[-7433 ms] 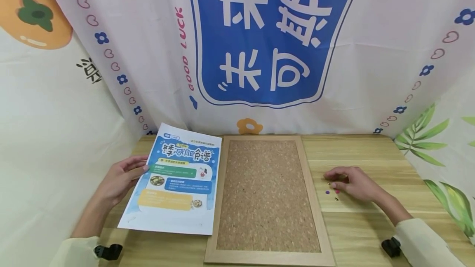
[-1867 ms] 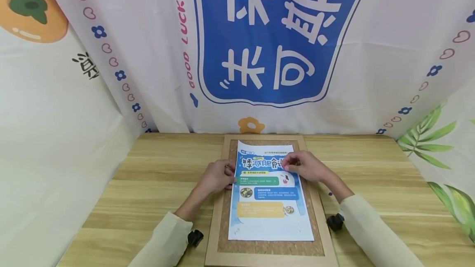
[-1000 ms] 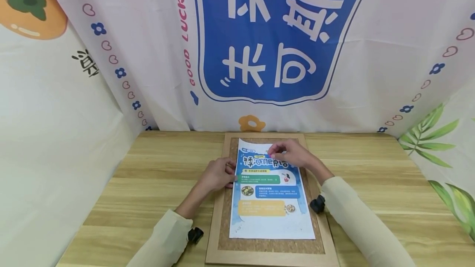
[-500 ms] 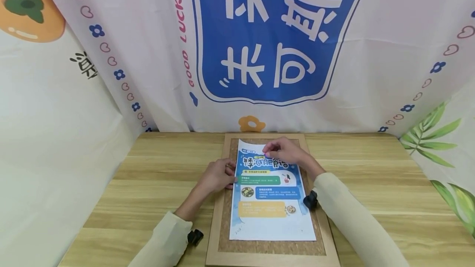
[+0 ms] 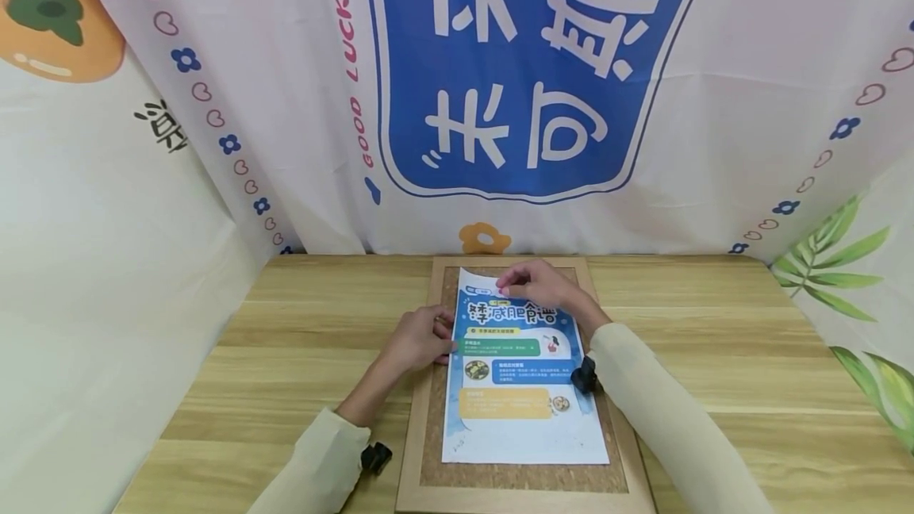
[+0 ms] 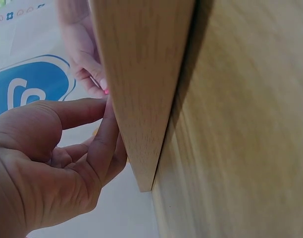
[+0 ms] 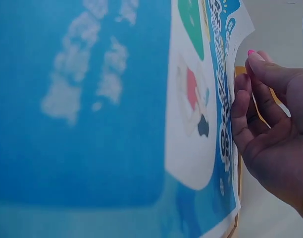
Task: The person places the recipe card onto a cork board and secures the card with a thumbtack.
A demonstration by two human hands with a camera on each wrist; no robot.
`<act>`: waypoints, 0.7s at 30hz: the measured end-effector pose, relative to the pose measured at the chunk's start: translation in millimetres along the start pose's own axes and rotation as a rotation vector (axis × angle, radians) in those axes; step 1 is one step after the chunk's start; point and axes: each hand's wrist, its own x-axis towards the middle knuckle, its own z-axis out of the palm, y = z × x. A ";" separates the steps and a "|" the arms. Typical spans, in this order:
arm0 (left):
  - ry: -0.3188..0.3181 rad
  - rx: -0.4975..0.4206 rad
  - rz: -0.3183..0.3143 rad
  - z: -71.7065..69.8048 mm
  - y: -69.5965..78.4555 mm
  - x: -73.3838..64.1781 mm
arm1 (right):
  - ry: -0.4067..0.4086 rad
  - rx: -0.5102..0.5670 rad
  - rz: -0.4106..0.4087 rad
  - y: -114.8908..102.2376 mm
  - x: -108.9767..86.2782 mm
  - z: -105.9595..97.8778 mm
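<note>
A printed poster sheet (image 5: 528, 444) in blue and white lies over the cork board (image 5: 443, 473), inside its wooden frame. My left hand (image 5: 417, 338) pinches the sheet's left edge, with thumb and fingers at the frame in the left wrist view. Over the top part of the sheet, my right hand (image 5: 540, 285) pinches a small pink pushpin (image 7: 251, 52) between thumb and index finger. Its other fingers curl beside the paper in the right wrist view. The pin's point is hidden by the fingertips.
A wood-grain table (image 5: 286, 324) carries the board, whose pale frame (image 6: 146, 74) stands a little proud of the tabletop. A printed cloth (image 5: 321, 205) hangs right behind the table's far edge. The right sleeve (image 5: 660, 403) crosses the board's right side.
The sheet has gone from the left of the board onto it. My right hand has left the pins on the table and moved leftward along the sheet's top. The left hand has lately stayed still.
</note>
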 end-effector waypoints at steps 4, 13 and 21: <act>-0.004 -0.005 -0.004 0.2 -0.7 0.2 | 0.000 0.007 0.004 -0.7 3.4 0.4; -0.006 -0.008 -0.013 1.1 -1.8 1.7 | -0.005 -0.008 -0.013 1.9 12.2 0.5; 0.005 0.020 0.005 0.7 -3.1 2.3 | -0.018 -0.017 -0.006 2.2 22.2 1.5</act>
